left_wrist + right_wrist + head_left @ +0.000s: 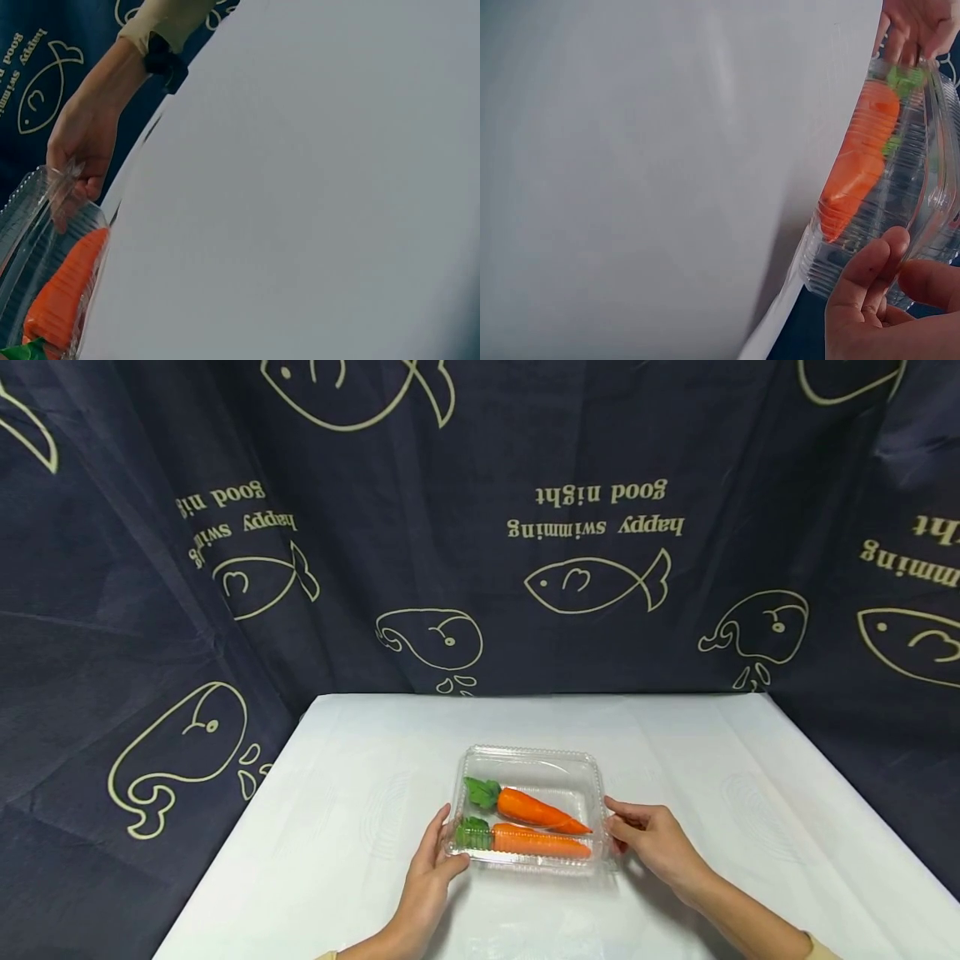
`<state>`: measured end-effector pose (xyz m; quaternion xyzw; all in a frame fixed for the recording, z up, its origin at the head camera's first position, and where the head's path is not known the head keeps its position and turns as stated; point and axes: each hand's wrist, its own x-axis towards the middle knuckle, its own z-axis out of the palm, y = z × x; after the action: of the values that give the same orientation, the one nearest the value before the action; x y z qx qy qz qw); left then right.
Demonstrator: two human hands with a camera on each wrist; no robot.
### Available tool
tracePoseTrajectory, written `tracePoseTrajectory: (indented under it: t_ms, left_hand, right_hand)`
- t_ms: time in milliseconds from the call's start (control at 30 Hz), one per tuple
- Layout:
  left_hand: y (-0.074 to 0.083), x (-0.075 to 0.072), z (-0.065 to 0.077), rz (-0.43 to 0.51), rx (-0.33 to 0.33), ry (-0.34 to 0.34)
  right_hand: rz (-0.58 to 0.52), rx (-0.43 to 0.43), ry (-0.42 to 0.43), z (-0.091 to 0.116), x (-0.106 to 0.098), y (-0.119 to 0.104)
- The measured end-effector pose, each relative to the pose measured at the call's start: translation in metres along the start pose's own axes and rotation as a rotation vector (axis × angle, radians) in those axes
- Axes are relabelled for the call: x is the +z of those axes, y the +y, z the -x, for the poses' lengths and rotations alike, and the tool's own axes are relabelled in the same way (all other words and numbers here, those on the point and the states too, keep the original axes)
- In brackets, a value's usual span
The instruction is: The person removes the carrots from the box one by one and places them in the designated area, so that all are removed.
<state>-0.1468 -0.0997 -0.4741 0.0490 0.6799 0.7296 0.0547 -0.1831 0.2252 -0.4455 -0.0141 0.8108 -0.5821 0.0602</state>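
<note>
A clear plastic box [536, 767] with ridged walls sits between the two hands over the white table. Inside lie two orange carrots with green tops: the rear carrot [534, 807] slants, and the front carrot [540, 841] lies along the near wall. My left hand [431, 877] grips the box's left end, thumb at the near corner. At the opposite end, my right hand [656, 842] pinches the edge between thumb and fingers. The right wrist view shows this right hand [889, 300] close up, with the left hand [919, 30] at the far end.
A white cloth [360, 777] covers the table. Dark blue curtains [480, 543] with fish and whale drawings hang behind the table and along its sides.
</note>
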Motion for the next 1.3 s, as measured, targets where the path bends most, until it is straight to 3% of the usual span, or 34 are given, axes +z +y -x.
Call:
tracePoseTrajectory:
  t_ms: [567, 833, 1067, 1300]
  left_hand:
    - [-0.0048, 0.0045, 0.0021, 0.048, 0.031, 0.041]
    - [-0.0054, 0.0066, 0.0039, -0.016, 0.026, 0.079]
    - [-0.007, 0.0064, 0.0033, -0.037, 0.059, 0.07]
    - [-0.0064, 0.0063, 0.0, -0.131, 0.045, 0.109]
  right_hand:
    - [0.006, 0.006, 0.001, 0.0001, 0.0, 0.0017]
    - [-0.002, -0.002, -0.011, -0.0015, -0.0008, 0.0015]
    - [0.01, -0.014, -0.026, -0.0022, -0.0023, 0.0006]
    - [0.002, -0.014, -0.039, -0.0013, -0.0021, -0.0016]
